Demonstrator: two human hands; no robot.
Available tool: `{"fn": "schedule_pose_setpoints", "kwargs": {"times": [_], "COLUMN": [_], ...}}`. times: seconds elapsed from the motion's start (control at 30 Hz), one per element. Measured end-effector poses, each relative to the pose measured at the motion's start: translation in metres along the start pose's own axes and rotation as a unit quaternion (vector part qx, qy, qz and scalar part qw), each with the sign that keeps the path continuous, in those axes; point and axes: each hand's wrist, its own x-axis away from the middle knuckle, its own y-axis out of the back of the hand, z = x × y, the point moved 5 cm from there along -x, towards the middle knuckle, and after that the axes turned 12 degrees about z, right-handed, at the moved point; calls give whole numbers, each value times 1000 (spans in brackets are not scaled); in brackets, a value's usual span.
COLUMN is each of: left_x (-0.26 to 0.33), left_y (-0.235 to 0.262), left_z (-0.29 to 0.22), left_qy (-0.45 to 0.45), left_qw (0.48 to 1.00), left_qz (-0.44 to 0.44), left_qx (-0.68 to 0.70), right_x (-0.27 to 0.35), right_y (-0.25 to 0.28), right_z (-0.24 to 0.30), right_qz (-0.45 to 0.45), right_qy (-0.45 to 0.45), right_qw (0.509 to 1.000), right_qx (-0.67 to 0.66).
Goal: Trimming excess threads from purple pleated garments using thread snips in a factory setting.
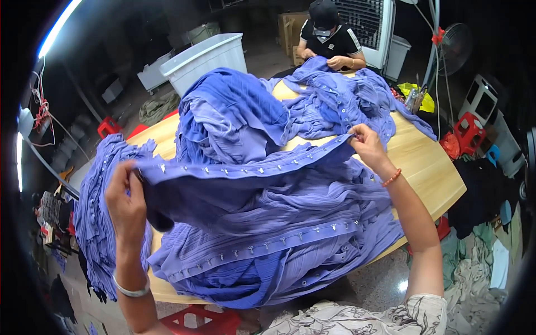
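Observation:
Stretched between my hands is the edge band of a blue-violet crinkled button-front garment, with a row of small white marks like buttonholes along it. My left hand is closed on the band's left end. A dark, blurred object hangs just beside that hand; I cannot make out what it is. At the band's right end, my right hand pinches the cloth between thumb and fingers, a little higher than the left. Below the raised cloth, a second marked band lies across the near part of the pile.
More blue-violet garments are heaped on the wooden table, with a tall pile behind my hands and another pile at left. Across the table a person handles similar cloth. A white bin and red stool stand beyond.

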Motion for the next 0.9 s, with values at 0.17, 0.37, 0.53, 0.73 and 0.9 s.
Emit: {"fn": "schedule_pose_setpoints", "kwargs": {"times": [0.17,0.37,0.53,0.73,0.9], "left_x": [-87,-172,-225,-256,-431], "left_y": [17,19,40,13,188], "left_z": [-70,-145,-193,-258,-94], "left_qy": [-168,-201,-169,-189,-180], "left_qw": [981,970,975,973,974], "left_qz": [-93,-115,-117,-126,-137], "left_qx": [-33,-72,-86,37,-18], "right_x": [5,27,51,60,26], "right_y": [-5,-4,-17,2,43], "right_z": [-8,-7,19,10,20], "right_qz": [-2,17,72,-60,-204], "right_qy": [-39,5,98,105,161], "right_qw": [999,999,992,993,951], "right_qx": [-18,-43,-15,-3,-165]}}
